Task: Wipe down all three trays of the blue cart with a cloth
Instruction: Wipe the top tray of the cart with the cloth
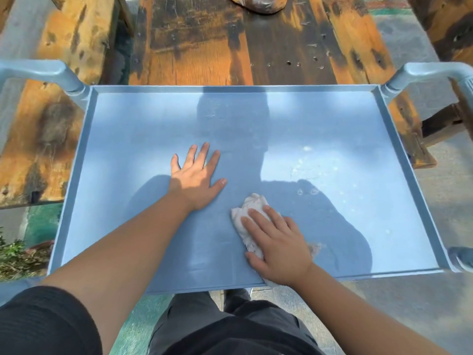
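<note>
Top tray (153,119) of the blue cart: left hand (195,179) lies flat, fingers (204,152) spread wide; right hand (277,248) presses a crumpled white cloth (244,213) near the tray's front edge, fingers straight.

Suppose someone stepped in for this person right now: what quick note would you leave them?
Left hand: flat, fingers spread, pressing on the top tray.
Right hand: pressing the white cloth onto the tray's near middle.
Done: wiping of the top tray is under way.
Left: pale spots show on the tray's right half; wipe there. The two lower trays are out of view, so check them and wipe as needed.
</note>
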Tool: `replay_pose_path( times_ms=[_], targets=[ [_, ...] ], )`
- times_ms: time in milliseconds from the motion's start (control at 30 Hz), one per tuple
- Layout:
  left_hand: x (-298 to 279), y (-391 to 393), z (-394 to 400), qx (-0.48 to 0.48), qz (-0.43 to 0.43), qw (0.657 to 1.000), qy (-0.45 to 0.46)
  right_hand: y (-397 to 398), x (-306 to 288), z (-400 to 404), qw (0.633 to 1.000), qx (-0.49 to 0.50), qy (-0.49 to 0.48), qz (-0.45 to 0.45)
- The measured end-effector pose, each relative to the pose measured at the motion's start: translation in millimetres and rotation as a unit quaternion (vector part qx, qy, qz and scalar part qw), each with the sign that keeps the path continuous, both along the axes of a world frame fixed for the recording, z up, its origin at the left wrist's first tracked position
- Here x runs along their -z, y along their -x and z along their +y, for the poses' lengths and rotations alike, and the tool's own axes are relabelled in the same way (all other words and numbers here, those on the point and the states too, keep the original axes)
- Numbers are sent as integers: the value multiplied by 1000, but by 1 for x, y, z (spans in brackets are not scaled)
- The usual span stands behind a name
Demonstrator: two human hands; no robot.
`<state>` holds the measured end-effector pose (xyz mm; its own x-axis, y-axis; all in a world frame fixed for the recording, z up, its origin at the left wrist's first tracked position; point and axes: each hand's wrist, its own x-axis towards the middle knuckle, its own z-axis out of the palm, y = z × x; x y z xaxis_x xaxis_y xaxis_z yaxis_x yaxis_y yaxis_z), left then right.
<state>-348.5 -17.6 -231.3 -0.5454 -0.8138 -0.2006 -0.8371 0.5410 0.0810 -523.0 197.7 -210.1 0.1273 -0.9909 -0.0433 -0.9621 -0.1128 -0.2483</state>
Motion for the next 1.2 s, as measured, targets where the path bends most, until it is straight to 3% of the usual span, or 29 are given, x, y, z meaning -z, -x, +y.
replay_pose_path(
  times_ms=[167,367,433,533,767,1200],
  targets=[
    [-8,11,1,-17,-42,999,-26,23,-4,25,982,176,-53,37],
    [-25,84,13,-146,9,987,-70,31,-4,26,984,167,-58,26],
    [-18,95,18,-74,34,995,-50,30,-4,24,990,134,-34,28],
    [-4,94,23,31,2,999,-20,34,-2,19,993,108,-32,23],
    [0,96,21,18,-8,1000,-10,41,4,2,989,144,-39,2],
    [0,100,21,13,-27,1000,-7,85,15,-121,972,232,-36,0]
  ],
)
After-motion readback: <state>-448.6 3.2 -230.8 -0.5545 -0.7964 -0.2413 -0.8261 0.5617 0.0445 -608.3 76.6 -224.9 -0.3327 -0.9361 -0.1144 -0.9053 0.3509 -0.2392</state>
